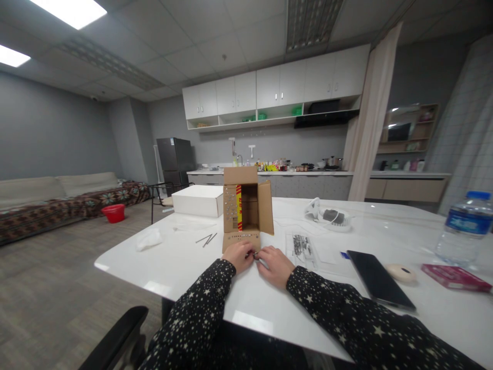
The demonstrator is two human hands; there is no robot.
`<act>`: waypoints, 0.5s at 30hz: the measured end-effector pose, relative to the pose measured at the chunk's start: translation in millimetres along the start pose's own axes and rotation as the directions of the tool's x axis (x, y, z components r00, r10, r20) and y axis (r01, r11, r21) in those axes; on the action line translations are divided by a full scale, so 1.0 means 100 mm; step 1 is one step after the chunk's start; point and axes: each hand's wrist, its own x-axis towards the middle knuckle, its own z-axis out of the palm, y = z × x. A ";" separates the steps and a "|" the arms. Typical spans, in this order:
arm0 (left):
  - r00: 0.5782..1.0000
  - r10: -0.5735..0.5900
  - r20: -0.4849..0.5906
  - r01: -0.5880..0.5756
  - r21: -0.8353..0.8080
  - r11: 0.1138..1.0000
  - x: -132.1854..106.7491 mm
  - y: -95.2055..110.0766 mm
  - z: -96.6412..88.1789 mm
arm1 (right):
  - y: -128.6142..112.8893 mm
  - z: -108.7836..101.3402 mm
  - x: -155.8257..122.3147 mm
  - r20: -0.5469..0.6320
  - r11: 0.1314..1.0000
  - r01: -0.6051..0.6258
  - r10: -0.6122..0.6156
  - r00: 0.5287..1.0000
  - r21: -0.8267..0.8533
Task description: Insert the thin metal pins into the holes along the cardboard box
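Note:
My left hand and my right hand meet at the table's near side, fingers pinched together around something small and dark that I cannot make out. Right behind them stands an open cardboard box with its flaps folded out. Its lower front flap reaches down to my fingertips and carries a row of small dots; more small spots cover its left panel. To the right, a clear plastic case holds many small metal pieces. Several thin metal rods lie left of the box.
A white box, crumpled white plastic and a white cable bundle lie farther out on the table. At right are a phone, a beige oval object, a magenta pack and a water bottle.

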 end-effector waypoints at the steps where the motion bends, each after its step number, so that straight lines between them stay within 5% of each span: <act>1: 1.000 0.001 -0.001 -0.001 -0.003 1.000 0.00 0.00 0.00 | 0.00 0.00 0.00 0.001 1.000 0.001 -0.001 1.000 -0.001; 15: 1.000 0.010 -0.005 -0.009 0.021 1.000 -0.01 0.00 0.01 | 0.03 0.05 0.01 -0.017 1.000 0.014 -0.014 1.000 0.003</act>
